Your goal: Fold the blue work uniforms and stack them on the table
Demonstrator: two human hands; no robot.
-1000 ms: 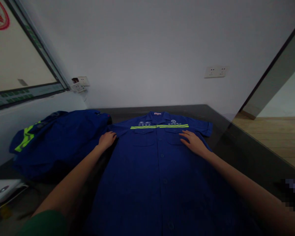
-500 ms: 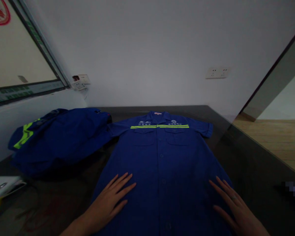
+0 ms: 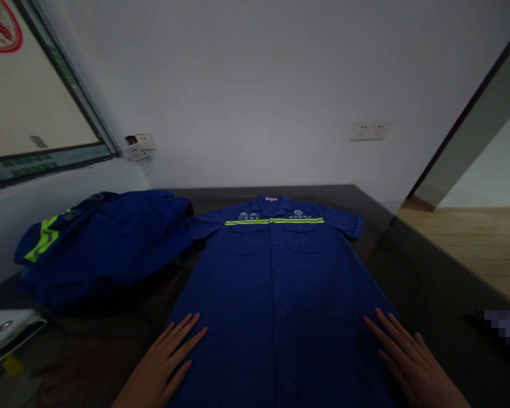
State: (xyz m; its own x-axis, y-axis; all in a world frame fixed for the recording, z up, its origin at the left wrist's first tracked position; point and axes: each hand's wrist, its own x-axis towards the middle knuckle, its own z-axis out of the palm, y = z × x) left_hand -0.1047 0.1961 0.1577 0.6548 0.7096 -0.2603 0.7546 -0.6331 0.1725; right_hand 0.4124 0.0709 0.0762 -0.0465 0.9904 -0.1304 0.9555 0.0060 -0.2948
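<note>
A blue short-sleeved work shirt (image 3: 276, 283) lies spread flat, front up, on a dark glossy table (image 3: 433, 300). Its collar points to the wall, and a yellow-green reflective stripe crosses the chest. My left hand (image 3: 164, 360) rests palm down on the shirt's lower left edge, fingers stretched out. On the lower right edge lies my right hand (image 3: 412, 357), also flat with fingers extended, a ring on one finger. Neither hand grips the cloth.
A heap of blue clothing (image 3: 110, 241) with a reflective stripe lies at the left, close to the shirt's left sleeve. A white device (image 3: 8, 328) sits at the near left. Behind the table rises a wall with sockets (image 3: 369, 131). A pixelated patch is at the right edge.
My left hand has slid left and toward me, from the shirt's front to its side edge. My right hand has barely moved. The view has shifted slightly.
</note>
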